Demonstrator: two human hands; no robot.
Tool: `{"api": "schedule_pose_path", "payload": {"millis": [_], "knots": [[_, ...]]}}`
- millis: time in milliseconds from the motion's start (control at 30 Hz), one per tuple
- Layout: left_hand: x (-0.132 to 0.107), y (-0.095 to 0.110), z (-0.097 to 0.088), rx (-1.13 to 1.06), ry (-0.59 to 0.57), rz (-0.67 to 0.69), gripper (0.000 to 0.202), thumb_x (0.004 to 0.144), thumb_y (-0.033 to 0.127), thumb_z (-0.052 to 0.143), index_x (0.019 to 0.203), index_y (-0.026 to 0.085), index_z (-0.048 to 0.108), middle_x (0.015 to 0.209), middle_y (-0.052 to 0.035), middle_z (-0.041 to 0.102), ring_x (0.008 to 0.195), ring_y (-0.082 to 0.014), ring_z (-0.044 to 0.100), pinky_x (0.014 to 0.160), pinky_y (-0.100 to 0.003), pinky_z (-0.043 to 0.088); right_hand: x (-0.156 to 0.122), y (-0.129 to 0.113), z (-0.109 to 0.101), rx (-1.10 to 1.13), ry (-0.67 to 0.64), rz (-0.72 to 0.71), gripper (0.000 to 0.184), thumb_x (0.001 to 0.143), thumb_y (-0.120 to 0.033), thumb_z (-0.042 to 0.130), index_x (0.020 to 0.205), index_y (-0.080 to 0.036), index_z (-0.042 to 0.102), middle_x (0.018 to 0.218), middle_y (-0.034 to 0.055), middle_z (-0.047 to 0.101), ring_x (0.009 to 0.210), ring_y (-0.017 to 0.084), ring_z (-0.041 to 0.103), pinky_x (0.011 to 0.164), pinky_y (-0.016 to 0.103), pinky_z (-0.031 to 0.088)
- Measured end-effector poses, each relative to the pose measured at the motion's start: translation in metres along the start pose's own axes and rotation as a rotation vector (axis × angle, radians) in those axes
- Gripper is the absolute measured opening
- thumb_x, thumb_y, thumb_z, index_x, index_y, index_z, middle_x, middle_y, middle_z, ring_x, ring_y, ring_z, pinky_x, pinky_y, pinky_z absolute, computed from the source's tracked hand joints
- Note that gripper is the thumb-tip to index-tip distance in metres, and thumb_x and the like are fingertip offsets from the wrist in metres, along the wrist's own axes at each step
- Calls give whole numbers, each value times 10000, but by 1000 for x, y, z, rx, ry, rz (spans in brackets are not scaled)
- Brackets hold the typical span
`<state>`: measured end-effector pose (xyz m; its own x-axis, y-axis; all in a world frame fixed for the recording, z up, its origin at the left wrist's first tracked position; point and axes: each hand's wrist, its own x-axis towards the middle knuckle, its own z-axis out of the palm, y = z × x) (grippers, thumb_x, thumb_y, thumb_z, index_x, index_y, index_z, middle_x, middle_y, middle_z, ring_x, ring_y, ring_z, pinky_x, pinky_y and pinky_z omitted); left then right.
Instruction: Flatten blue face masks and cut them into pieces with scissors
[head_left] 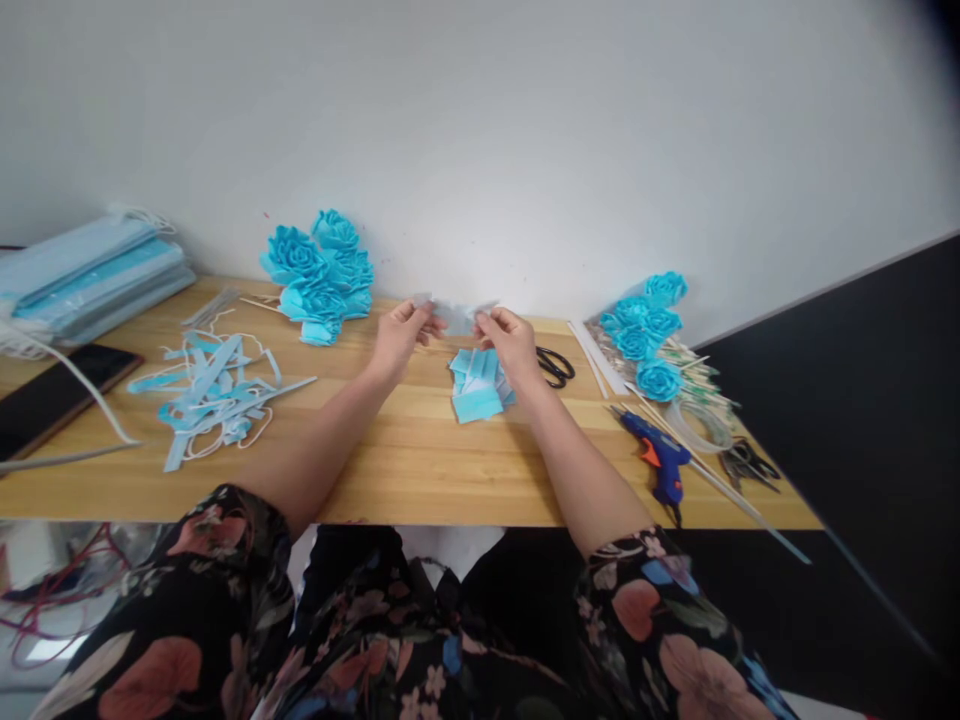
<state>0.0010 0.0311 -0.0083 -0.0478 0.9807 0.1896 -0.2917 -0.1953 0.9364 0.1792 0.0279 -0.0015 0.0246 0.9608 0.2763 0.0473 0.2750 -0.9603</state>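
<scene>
Between my two hands, a thin pale grey-white sheet (455, 318) is stretched above the table near the wall. My left hand (409, 335) pinches its left end between thumb and fingers. The right end is pinched by my right hand (506, 340). Whether the sheet is fabric or film I cannot make out. Just below my right hand lies a small pile of cut blue face-mask pieces (478, 388). Black-handled scissors (555, 366) rest beside that pile, partly hidden behind my right wrist.
Blue fabric roses (322, 275) stand at back left, more blue roses (645, 325) at back right. Mask scraps (217, 390), a phone (64, 395) and stacked face masks (97, 275) lie left. A blue glue gun (660, 460), tape roll (699, 428) and pliers (748, 465) lie right.
</scene>
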Motion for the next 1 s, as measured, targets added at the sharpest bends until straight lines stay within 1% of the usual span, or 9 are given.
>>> {"api": "schedule_pose_path", "payload": {"millis": [67, 133, 267, 333, 433, 500, 633, 800, 1000], "knots": [[0, 1, 0, 115, 74, 56, 427, 814, 489, 681, 579, 183, 499, 472, 23, 503, 429, -78, 423, 443, -230, 263, -1, -2, -1, -116, 40, -74, 363, 788, -520, 660, 646, -198, 569, 574, -55, 488, 563, 89, 454, 552, 236, 392], [0, 4, -1, 211, 126, 129, 508, 841, 473, 655, 513, 196, 384, 423, 49, 336, 422, -75, 295, 444, -257, 200, 0, -3, -3, -194, 89, -156, 386, 810, -525, 643, 629, -194, 560, 588, -54, 444, 580, 87, 423, 582, 241, 374], [-3, 16, -4, 361, 162, 284, 558, 863, 429, 636, 506, 197, 277, 505, 33, 213, 514, -103, 255, 498, -277, 214, 1, -4, -5, -223, 145, -246, 369, 818, -510, 644, 653, -189, 569, 728, -24, 511, 677, 95, 460, 649, 244, 379], [-4, 21, -6, 410, 168, 353, 553, 849, 391, 657, 500, 193, 276, 543, 21, 236, 567, -117, 303, 538, -271, 272, 0, -4, -4, -173, 134, -205, 370, 822, -521, 635, 669, -194, 555, 681, -37, 472, 646, 93, 441, 630, 242, 370], [-3, 21, -6, 398, 170, 409, 491, 793, 335, 714, 500, 184, 349, 631, -3, 385, 699, -138, 429, 628, -251, 364, -2, -2, -1, -98, 103, -153, 351, 826, -526, 627, 716, -201, 553, 620, -59, 409, 592, 89, 382, 575, 235, 332], [-1, 15, -4, 292, 146, 329, 419, 776, 351, 725, 543, 183, 421, 682, -8, 458, 737, -142, 473, 645, -244, 390, -3, -1, 1, -86, 92, -162, 332, 826, -511, 631, 739, -198, 562, 626, -61, 409, 593, 87, 362, 567, 234, 313], [0, 1, 2, 0, 76, 90, 369, 796, 482, 691, 682, 185, 503, 653, 20, 478, 640, -121, 464, 587, -237, 387, -5, -1, 3, -92, 78, -157, 327, 822, -492, 644, 726, -193, 554, 623, -63, 399, 595, 82, 345, 574, 234, 298], [-3, -5, 6, -11, 69, 140, 392, 762, 514, 723, 701, 174, 538, 640, 28, 489, 604, -103, 437, 556, -225, 353, -9, -6, 4, -64, 58, -156, 366, 852, -525, 613, 711, -200, 522, 647, -51, 389, 614, 89, 357, 581, 240, 308], [-10, -8, 11, 64, 63, 129, 341, 798, 467, 697, 699, 182, 536, 637, 31, 493, 612, -108, 439, 553, -224, 344, -11, -11, 3, -137, 126, -206, 506, 898, -617, 497, 626, -221, 337, 613, -48, 276, 601, 103, 299, 560, 263, 261]]}}
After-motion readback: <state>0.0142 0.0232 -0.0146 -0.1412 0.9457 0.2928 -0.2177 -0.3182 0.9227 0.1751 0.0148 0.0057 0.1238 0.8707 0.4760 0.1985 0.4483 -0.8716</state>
